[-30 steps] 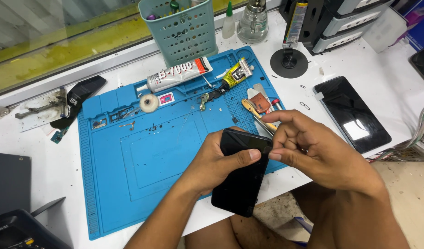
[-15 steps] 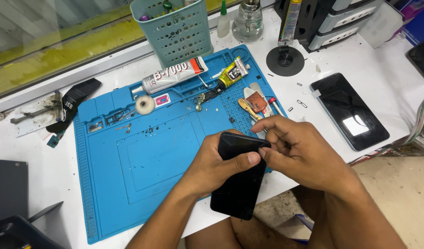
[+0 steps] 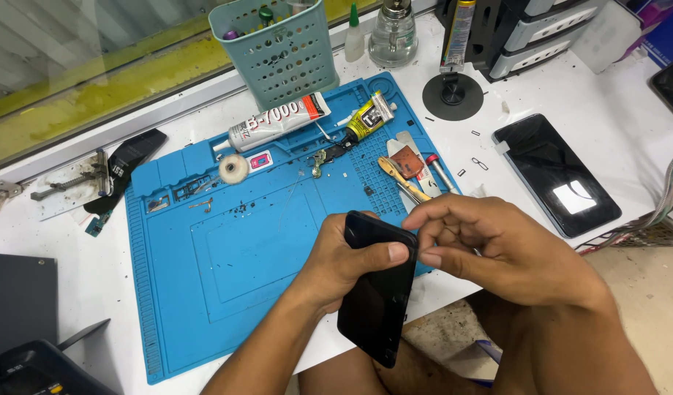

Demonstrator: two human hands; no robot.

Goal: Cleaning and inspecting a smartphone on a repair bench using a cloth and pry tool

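Working over the white bench top (image 3: 607, 95), which is carrying everything else. Big blue silicone repair mat (image 3: 227, 278) is lying across its middle. Black slab smartphone (image 3: 377, 292) is sitting in my hands, tilted, top end over the mat's near edge, bottom end hanging past the bench edge towards my lap. Second phone with a glossy black screen (image 3: 556, 175) is lying flat on the bench to the right, well apart. Pale green perforated plastic basket (image 3: 278, 51) is standing behind the mat. My left hand (image 3: 344, 260) is wrapping the phone from the left, thumb lying across its front near the top. My right hand (image 3: 497, 245) is curling in at the phone's top right corner, thumb and forefinger pressing together right at the edge; can't tell if anything is between them. Grey adhesive tube with a red cap (image 3: 274, 123) and smaller yellow-black glue tube (image 3: 366, 121) are lying along the mat's far edge.
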